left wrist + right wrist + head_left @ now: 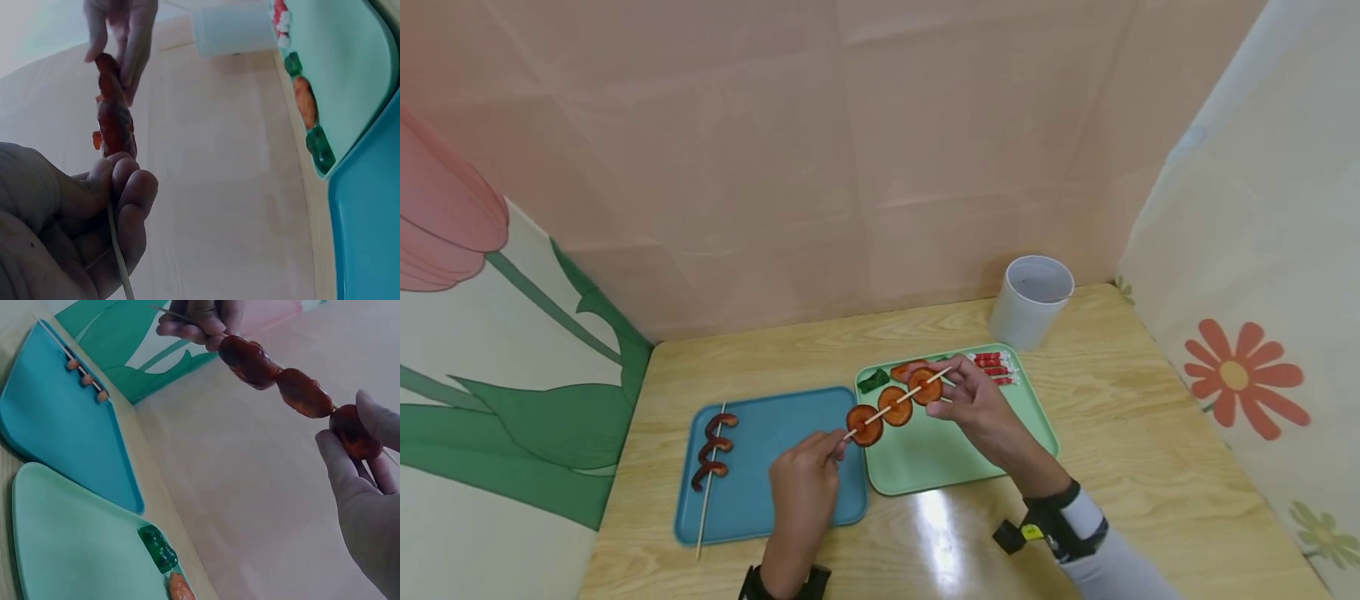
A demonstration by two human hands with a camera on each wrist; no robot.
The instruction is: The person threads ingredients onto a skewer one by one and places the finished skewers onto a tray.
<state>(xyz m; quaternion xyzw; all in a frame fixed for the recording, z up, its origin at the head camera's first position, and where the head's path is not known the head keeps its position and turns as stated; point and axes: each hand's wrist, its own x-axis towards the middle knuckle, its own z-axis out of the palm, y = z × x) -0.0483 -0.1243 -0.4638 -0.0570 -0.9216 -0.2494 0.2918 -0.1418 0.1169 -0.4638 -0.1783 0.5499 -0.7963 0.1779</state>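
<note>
A wooden skewer (883,412) runs through three round, glossy reddish-brown pieces (896,407) with dark rims. It slants up to the right over the gap between the trays. My left hand (805,479) pinches the stick just below the lowest piece; in the left wrist view the bare stick (122,265) trails down past the palm. At the other end my right hand (983,410) holds the topmost piece (355,432) between thumb and fingers, and the stick's tip pokes out beyond it. The middle piece (304,392) is untouched between the hands.
A blue tray (782,417) carries another skewer (703,508) with three curled dark-brown pieces. On the green tray (917,479) lie a green piece (873,382), an orange one (179,587) and several red-and-white sticks (1000,371). Behind it stands a white cup (1028,321), near the wall.
</note>
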